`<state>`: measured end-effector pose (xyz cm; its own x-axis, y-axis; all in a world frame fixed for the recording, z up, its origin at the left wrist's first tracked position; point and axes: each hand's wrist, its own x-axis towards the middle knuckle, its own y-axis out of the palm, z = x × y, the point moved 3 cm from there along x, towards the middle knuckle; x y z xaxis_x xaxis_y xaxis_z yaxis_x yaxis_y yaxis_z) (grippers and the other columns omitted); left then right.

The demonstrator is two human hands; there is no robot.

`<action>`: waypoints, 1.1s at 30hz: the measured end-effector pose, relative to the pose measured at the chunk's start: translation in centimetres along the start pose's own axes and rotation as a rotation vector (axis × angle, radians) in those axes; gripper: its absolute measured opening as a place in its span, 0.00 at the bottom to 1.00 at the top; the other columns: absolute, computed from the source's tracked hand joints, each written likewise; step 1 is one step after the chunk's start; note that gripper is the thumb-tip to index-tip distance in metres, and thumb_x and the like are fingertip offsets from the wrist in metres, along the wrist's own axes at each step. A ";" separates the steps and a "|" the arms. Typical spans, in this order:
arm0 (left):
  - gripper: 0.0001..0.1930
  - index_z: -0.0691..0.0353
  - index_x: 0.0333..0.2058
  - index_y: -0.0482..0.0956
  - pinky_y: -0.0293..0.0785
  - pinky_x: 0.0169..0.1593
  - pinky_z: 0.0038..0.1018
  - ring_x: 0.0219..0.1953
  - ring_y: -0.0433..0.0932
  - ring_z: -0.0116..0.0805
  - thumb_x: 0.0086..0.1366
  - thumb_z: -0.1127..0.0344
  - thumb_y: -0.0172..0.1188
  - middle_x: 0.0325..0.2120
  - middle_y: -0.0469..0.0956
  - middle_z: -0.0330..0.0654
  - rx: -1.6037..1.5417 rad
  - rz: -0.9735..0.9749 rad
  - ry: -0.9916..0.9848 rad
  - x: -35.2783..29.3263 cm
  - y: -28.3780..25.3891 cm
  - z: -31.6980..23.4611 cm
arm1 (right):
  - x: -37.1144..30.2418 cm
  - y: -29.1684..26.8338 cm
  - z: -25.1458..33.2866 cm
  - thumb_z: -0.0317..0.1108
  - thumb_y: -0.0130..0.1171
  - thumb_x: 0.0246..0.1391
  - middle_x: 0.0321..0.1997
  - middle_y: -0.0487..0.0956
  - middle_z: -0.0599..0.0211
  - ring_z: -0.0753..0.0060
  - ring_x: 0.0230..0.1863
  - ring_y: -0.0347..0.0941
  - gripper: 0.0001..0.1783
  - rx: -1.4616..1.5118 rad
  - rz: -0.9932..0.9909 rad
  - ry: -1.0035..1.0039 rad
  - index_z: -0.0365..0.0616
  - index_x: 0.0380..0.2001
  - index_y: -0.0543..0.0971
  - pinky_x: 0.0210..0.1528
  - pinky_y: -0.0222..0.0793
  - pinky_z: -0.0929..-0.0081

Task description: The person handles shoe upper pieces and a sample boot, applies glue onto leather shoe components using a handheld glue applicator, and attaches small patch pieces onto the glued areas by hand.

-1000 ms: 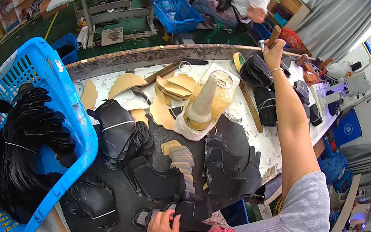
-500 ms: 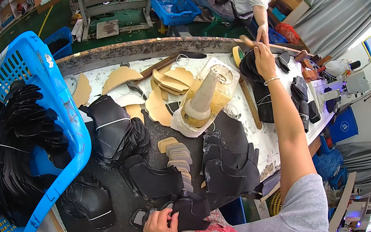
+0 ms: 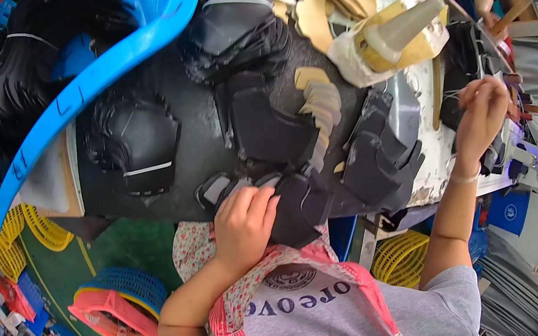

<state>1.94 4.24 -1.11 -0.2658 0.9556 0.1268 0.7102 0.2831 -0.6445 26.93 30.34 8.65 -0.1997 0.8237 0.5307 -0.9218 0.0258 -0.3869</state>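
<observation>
Loosely curled left hand [image 3: 244,227], matte curved black pieces [image 3: 299,214] beneath

The right hand [image 3: 484,102] has released the wooden handle [image 3: 516,11], now apparently in the co-worker's hand [image 3: 490,19] at 2 o'clock, and withdrawn to 3 o'clock

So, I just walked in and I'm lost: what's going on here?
The person's left hand rests on curved black sheet pieces at the near edge of a dark and white worktable. Their right hand, fingers curled, hovers over its right side, no held item clearly visible. Beyond, a co-worker's hand seems to grip a brown wooden handle. Fanned tan and grey pieces lie nearby.
</observation>
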 end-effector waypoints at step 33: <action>0.09 0.70 0.35 0.80 0.76 0.33 0.33 0.29 0.78 0.42 0.53 0.78 0.64 0.29 0.78 0.46 -0.224 0.027 0.286 -0.4 -2.0 0.4 | -16.2 13.6 7.1 0.18 0.61 0.46 0.23 0.66 0.68 0.75 0.22 0.60 0.06 0.427 0.920 0.270 0.36 0.30 0.78 0.23 0.53 0.75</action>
<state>0.34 3.27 -0.21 -0.0750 0.9381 0.3383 0.8481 0.2385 -0.4732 15.32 13.29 0.13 -0.8503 0.5248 -0.0394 -0.5034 -0.8330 -0.2295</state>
